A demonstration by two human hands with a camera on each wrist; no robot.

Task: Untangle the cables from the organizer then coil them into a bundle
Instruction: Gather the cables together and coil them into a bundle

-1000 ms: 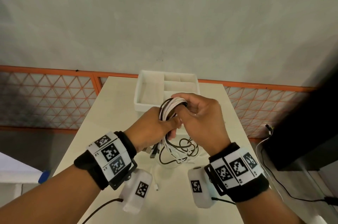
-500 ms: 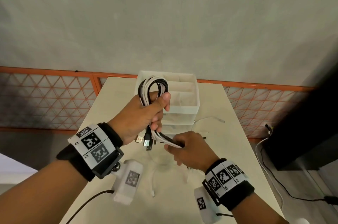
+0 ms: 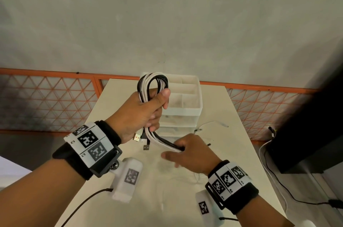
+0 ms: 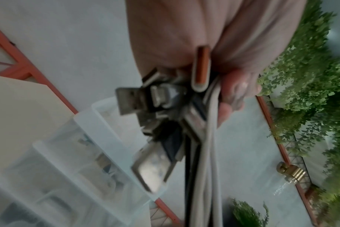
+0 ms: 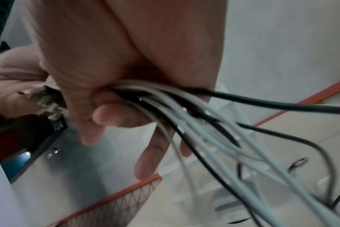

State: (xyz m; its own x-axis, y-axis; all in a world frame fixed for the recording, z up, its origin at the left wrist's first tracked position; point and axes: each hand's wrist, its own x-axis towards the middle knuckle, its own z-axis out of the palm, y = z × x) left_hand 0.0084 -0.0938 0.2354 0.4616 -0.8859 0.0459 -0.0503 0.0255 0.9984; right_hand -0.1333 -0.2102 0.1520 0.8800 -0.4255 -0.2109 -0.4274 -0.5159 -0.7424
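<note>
A bundle of black and white cables (image 3: 152, 83) is looped over the top of my left hand (image 3: 159, 104), which grips it upright in front of the white organizer (image 3: 193, 96). Several USB plugs (image 3: 142, 137) hang under that fist and show close up as the plugs (image 4: 155, 99) in the left wrist view. The strands run down to my right hand (image 3: 178, 152), which pinches them low over the table. In the right wrist view the cables (image 5: 194, 127) fan out loose past my thumb and fingers (image 5: 99, 113).
The organizer stands at the far middle of the cream table (image 3: 115, 152). A thin white cable (image 3: 213, 123) lies to its right. A dark box (image 3: 306, 134) and floor cables are off the right edge. An orange mesh fence (image 3: 46, 100) runs behind.
My left hand has lifted the looped bundle up in front of the organizer. My right hand let go of the loop top and slid down the strands toward the table.
</note>
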